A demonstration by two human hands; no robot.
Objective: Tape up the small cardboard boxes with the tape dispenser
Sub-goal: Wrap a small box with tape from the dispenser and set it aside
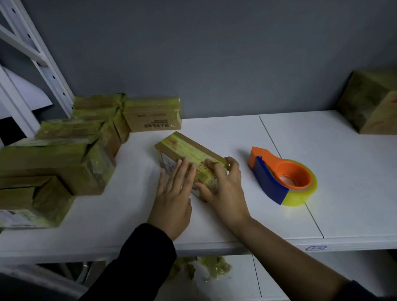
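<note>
White table (343, 157), one dispenser (283, 177), left hand (173, 197), right hand (225, 186) gripping one box (188, 149)

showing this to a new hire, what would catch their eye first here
The bright orange-and-blue tape dispenser lies on the white table, right of centre. At centre, the left hand presses flat and the right hand grips a small taped box. More taped boxes pile up at the left.

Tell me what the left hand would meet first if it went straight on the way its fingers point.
The small tape-wrapped brown cardboard box on the white table: the left hand lies flat with fingertips already on its near end, so it would probably push that box.
</note>
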